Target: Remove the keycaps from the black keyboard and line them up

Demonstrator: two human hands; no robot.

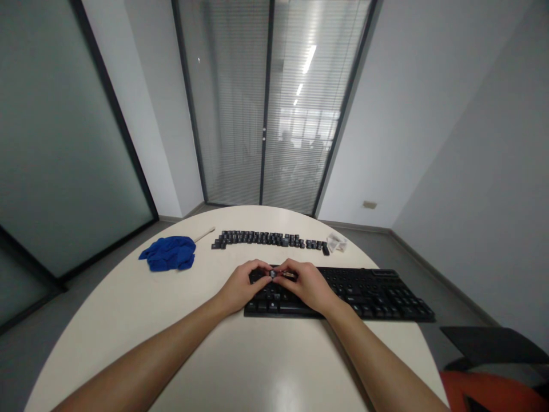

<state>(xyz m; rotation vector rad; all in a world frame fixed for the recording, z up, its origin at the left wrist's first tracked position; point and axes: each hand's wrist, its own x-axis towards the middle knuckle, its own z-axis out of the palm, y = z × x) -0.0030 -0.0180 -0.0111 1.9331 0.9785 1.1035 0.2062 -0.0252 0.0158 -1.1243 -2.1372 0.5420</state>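
My left hand [242, 287] and my right hand [306, 284] meet over the left part of a black keyboard [369, 294]. A small dark keycap [273, 274] is pinched between the fingertips of both hands, just above the keys. Within the curled fingers of my right hand shows a thin pale object [290, 275], too small to name. My right wrist crosses over the keyboard's front edge and hides part of its keys. Beyond the keyboard, loose black keycaps [257, 238] lie in rows on the table.
The round cream table [206, 355] carries a crumpled blue cloth [169, 253] at the left, with a thin pale stick [205, 234] beside it. Crumpled white tissue [337, 242] lies at the right end of the keycap rows. A red and black chair [489, 389] stands at the lower right.
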